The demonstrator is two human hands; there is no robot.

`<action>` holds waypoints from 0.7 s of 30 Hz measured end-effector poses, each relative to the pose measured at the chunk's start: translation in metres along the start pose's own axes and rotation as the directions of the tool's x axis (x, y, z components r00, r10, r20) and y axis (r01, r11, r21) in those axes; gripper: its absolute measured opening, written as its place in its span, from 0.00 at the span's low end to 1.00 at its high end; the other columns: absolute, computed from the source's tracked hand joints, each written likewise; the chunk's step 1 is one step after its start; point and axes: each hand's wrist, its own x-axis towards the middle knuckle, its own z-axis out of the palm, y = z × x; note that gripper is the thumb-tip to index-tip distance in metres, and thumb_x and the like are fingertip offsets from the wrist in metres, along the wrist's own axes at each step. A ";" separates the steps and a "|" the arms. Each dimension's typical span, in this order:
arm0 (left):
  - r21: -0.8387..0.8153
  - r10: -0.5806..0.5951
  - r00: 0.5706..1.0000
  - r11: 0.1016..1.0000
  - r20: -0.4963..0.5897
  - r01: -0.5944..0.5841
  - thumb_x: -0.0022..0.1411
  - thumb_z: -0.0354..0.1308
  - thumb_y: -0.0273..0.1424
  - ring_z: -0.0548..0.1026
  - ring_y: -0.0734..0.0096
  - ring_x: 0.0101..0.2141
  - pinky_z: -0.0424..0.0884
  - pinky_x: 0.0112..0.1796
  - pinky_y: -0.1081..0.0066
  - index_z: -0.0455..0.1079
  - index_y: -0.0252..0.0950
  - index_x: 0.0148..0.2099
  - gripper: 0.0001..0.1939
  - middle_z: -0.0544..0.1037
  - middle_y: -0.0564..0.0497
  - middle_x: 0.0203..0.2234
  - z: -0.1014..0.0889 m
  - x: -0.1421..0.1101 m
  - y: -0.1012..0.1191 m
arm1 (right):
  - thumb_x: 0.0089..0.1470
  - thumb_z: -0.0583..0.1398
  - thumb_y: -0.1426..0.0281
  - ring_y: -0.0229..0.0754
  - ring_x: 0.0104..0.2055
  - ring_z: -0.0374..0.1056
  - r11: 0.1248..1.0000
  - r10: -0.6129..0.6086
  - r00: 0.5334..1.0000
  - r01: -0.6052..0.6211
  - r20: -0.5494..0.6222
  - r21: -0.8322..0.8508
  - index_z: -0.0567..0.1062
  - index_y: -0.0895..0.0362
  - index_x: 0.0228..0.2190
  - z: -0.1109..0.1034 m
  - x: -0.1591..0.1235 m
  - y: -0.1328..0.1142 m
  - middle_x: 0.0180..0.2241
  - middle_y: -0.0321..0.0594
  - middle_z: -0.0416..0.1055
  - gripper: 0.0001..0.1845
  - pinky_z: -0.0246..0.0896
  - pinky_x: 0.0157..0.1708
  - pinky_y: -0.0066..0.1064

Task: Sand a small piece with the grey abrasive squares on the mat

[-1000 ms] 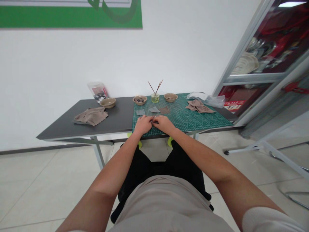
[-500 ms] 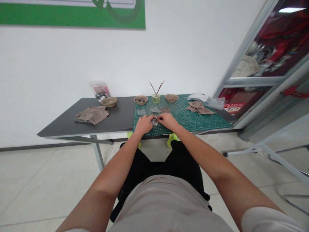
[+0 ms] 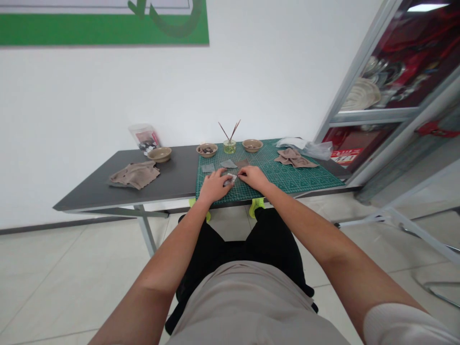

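Note:
Both hands are close together over the front part of the green cutting mat [image 3: 287, 179]. My left hand [image 3: 214, 186] is closed on a small whitish-grey piece [image 3: 232, 178], which pokes out past the fingertips; its kind is too small to tell. My right hand [image 3: 254, 177] is in a pinch just to the right of that piece. Whatever its fingertips hold is too tiny to name. Just beyond the hands lie two grey sandpaper-like squares [image 3: 208, 168] and a brownish square [image 3: 242, 164].
A bowl of dark bits [image 3: 207, 150], a glass jar with thin sticks [image 3: 229, 146] and another bowl [image 3: 252, 145] line the back. Rags lie left [image 3: 134, 175] and right [image 3: 293, 157], near a plastic bag [image 3: 319, 149]. Further left are a tan bowl [image 3: 159, 154] and a clear bag [image 3: 144, 138].
The pale piece has turned and shows more of its white face between my hands. My right fingertips have moved slightly away from it. The whole view has shifted a little.

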 end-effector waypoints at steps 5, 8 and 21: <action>-0.027 0.036 0.999 0.999 -0.002 -0.036 0.69 0.48 0.31 0.68 0.54 0.55 0.63 0.54 0.51 0.70 0.48 0.60 0.21 0.75 0.49 0.57 -0.002 -0.001 -0.001 | 0.58 0.61 0.73 0.45 0.43 0.74 1.000 0.010 0.999 -0.009 -0.042 0.029 0.82 0.58 0.38 0.002 -0.002 -0.002 0.39 0.46 0.80 0.09 0.64 0.47 0.33; -0.082 0.045 0.999 0.996 -0.023 -0.047 0.64 0.47 0.22 0.68 0.57 0.56 0.58 0.59 0.49 0.73 0.50 0.57 0.26 0.78 0.53 0.55 0.000 -0.001 -0.004 | 0.58 0.62 0.72 0.45 0.43 0.75 0.997 0.023 0.998 -0.020 -0.050 0.072 0.82 0.58 0.38 0.000 -0.010 0.002 0.39 0.45 0.80 0.09 0.66 0.47 0.33; -0.086 0.202 0.979 0.975 -0.028 -0.203 0.65 0.51 0.28 0.73 0.61 0.49 0.69 0.54 0.58 0.77 0.39 0.50 0.17 0.79 0.48 0.51 0.001 0.000 -0.004 | 0.59 0.62 0.71 0.45 0.44 0.74 0.998 -0.039 0.999 0.039 -0.008 0.048 0.83 0.59 0.39 0.001 -0.007 -0.010 0.39 0.46 0.81 0.09 0.64 0.47 0.33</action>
